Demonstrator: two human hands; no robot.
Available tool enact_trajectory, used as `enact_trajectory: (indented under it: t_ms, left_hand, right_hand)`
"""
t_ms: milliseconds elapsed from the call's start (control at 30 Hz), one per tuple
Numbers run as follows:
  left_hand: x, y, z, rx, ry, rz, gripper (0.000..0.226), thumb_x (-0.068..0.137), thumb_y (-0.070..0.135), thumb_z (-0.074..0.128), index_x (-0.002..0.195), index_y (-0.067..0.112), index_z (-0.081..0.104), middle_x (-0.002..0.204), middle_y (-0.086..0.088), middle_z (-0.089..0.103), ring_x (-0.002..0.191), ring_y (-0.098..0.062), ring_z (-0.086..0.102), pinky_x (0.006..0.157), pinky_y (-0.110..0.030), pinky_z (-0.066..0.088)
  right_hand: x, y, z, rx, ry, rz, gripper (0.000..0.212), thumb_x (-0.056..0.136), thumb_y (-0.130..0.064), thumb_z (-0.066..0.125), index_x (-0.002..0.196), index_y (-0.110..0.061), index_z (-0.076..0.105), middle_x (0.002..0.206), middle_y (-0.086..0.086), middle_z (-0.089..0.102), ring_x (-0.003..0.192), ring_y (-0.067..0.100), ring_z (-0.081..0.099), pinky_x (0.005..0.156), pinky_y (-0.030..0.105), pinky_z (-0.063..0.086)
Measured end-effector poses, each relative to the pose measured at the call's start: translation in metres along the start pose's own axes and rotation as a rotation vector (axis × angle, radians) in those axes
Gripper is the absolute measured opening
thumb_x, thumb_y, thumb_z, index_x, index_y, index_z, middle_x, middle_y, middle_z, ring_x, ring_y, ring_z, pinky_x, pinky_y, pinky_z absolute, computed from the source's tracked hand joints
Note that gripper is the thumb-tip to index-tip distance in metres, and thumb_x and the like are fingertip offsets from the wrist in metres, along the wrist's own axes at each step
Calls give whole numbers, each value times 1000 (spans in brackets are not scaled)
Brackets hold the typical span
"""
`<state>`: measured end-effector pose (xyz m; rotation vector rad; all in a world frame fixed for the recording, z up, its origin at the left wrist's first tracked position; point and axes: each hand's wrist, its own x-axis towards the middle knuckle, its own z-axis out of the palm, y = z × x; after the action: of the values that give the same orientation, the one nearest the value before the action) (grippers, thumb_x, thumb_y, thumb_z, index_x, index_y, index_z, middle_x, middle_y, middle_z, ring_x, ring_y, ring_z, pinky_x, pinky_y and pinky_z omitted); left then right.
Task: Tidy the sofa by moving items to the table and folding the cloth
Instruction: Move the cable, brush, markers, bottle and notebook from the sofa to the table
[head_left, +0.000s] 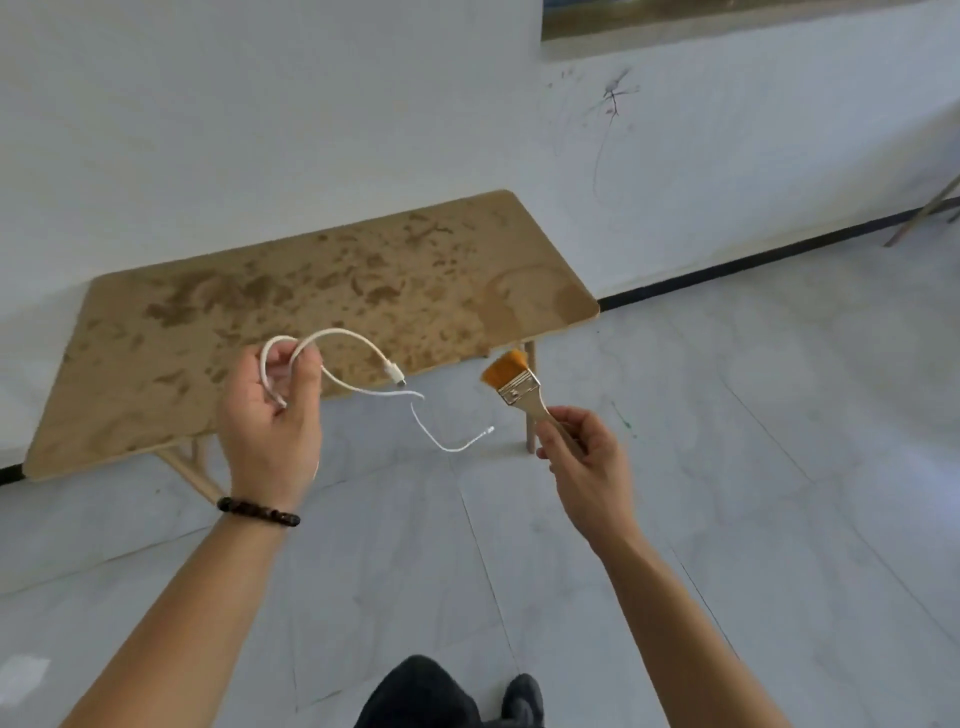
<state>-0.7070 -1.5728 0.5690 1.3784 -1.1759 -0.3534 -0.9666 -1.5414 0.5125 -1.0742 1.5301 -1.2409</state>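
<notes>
white walls and pale floor tiles, low wooden tabletop (322, 306) standing against the wall, stained and with nothing lying on it. both hands are up in front of the body over the floor, just short of the tabletop's near edge. left hand (267, 415) is closed on a looped white cable (353, 345); one plug end sticks out to the right, a thinner tail with a second plug hangs loose below, touching nothing. right hand (582, 452) is clamped on the wooden handle of a small paintbrush (514, 382), orange bristles pointing up toward the tabletop corner. hands are apart, each with its own item. sofa and cloth not in view, so can't tell what remains there. judgement: mid-task, in the carry stage; two items are picked up and nearly at the tabletop but not set down yet. left to do: put the cable and the paintbrush down, fetch anything remaining on the sofa, then fold the cloth, which looks not started as far as this shows.
</notes>
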Motion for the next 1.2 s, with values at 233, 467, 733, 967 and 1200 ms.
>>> enact_trajectory:
  t_ms: [233,467,733,967,1200]
  left_hand:
    - [143,-24,125,-121,90,43,7,94,38,60,89,35,55,82,4,66,71,-32,65,71,-51,55]
    - [285,-56,258,-197,-3,43,22,100,30,51,93,10,56,80,10,64,71,-27,65,69,-41,55]
    - [428,-82,389,-116,30,83,26,99,33,46,93,10,56,86,-3,66,78,-18,65,68,-44,55]
    - [513,-166,483,91,149,50,23,100,35,39,94,17,53,90,-11,64,81,-24,61,70,-43,53]
    - [494,-294,573,396,-101,-362,38,103,33,35,82,3,47,72,-1,42,71,-16,41,64,-31,34]
  right_hand:
    - [202,-40,35,-69,-18,-103,8,93,-22,66,99,-25,68,83,-3,73,79,17,69,71,34,56]
    - [377,-73,63,-140,-7,-66,4,91,-31,66,96,-32,66,84,-6,73,79,14,70,77,39,57]
    - [547,-85,83,-145,-30,8,12,93,-31,63,103,-26,66,90,-5,72,76,10,69,77,39,57]
    - [710,-57,113,-140,-184,84,5,93,-34,59,95,-31,63,90,-7,69,83,17,70,81,41,57]
    - [844,18,148,-194,-285,276,22,95,-22,50,110,-22,66,90,-3,70,90,18,69,71,28,57]
